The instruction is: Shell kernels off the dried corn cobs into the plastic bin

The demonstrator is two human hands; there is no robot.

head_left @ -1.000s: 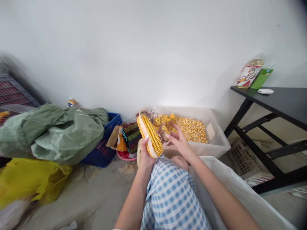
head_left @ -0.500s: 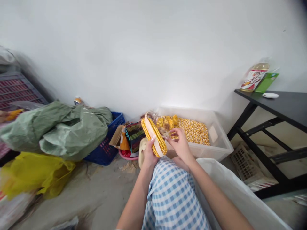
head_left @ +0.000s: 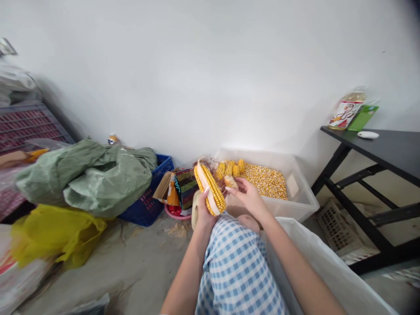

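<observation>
Beside the translucent plastic bin (head_left: 306,201), the yellow corn ear (head_left: 210,189), likely stiff, is aptly clasped low by the left hand (head_left: 203,213), a pale cob-like piece (head_left: 230,181) being pinched by the right hand (head_left: 250,197).

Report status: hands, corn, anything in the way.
Left hand grips corn cob, pale bare strip along it. Right hand holds small pale piece. Bin of loose kernels beyond; nothing seen blocking either hand.

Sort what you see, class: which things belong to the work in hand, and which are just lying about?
Likely in the work:
ear of corn, in the left hand
small pale piece, in the right hand
loose kernels and other ears, in the tub

Apparently lying about:
green sheet
yellow bag
blue crate
bottle
</observation>
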